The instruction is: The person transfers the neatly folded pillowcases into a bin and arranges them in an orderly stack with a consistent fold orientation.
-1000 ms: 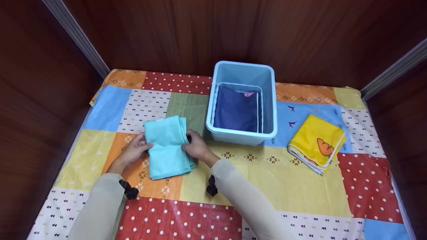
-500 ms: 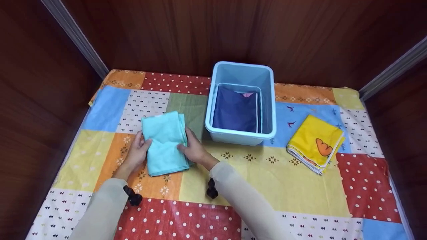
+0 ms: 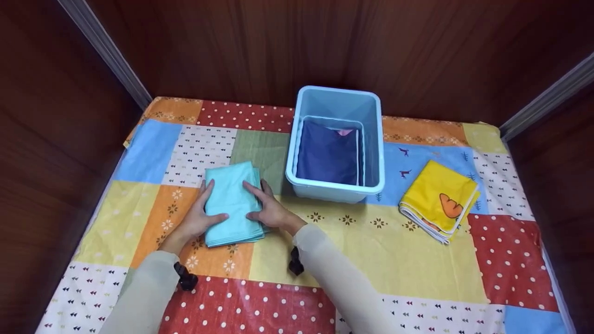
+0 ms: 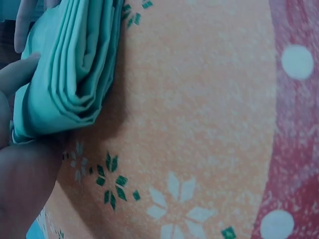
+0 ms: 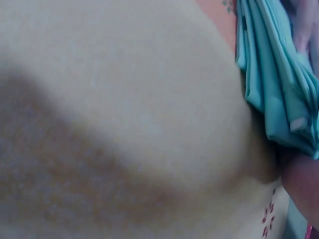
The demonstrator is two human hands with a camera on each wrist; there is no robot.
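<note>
A folded teal cloth [image 3: 232, 197] lies on the left part of the patchwork tablecloth [image 3: 362, 260]. My left hand [image 3: 197, 220] is at its left side, thumb and index finger spread over the top. From the right, my right hand [image 3: 273, 211] reaches over the edge, with thumb and a straight index finger on the upper face. The left wrist view shows the stacked layers of the teal cloth [image 4: 75, 74] at its near end, with the thumb [image 4: 20, 74] on top. In the right wrist view, uneven layers of the cloth [image 5: 271, 84] show along its edge.
A light blue plastic bin [image 3: 336, 189] stands beyond my right hand, with a folded navy cloth [image 3: 327, 153] inside. Farther right lies a folded yellow cloth [image 3: 438, 195] with a carrot print. Dark wood panels [image 3: 232, 51] enclose the table's back and sides.
Both hands have gone from holding the teal cloth by its sides to spreading thumbs and index fingers over its top. The cloth shifted slightly and its top looks smoother.
</note>
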